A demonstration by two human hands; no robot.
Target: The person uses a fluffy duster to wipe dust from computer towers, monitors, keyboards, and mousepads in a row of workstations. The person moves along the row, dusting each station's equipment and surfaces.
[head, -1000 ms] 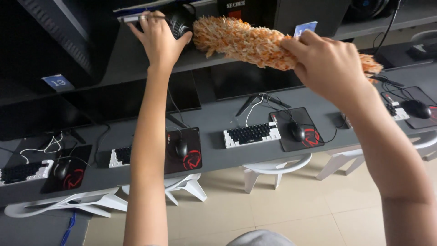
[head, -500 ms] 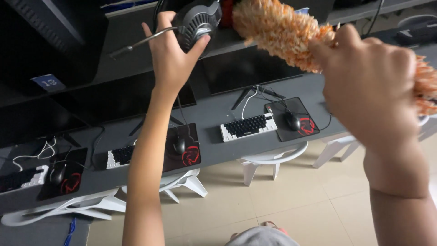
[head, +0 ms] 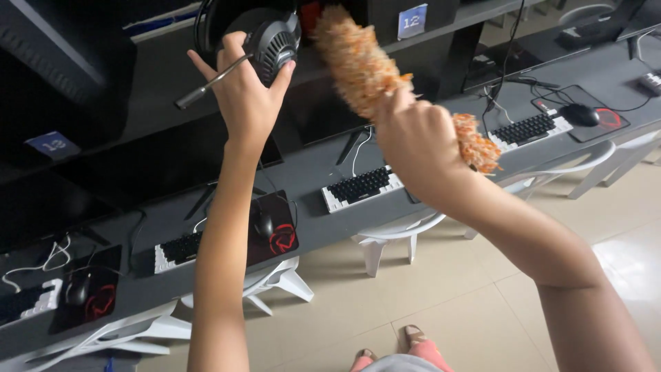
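Headset clasped in left hand, fluffy orange duster gripped by right hand, blue rectangular tag above.

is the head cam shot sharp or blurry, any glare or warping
Head view: mostly sharp, though the right hand and the orange duster look slightly soft. The left hand and the headset it holds are crisp. Daylight glare whitens the floor tiles at right. The desk runs tilted and bowed, so there is wide-angle distortion. The monitors at top left are very dark.
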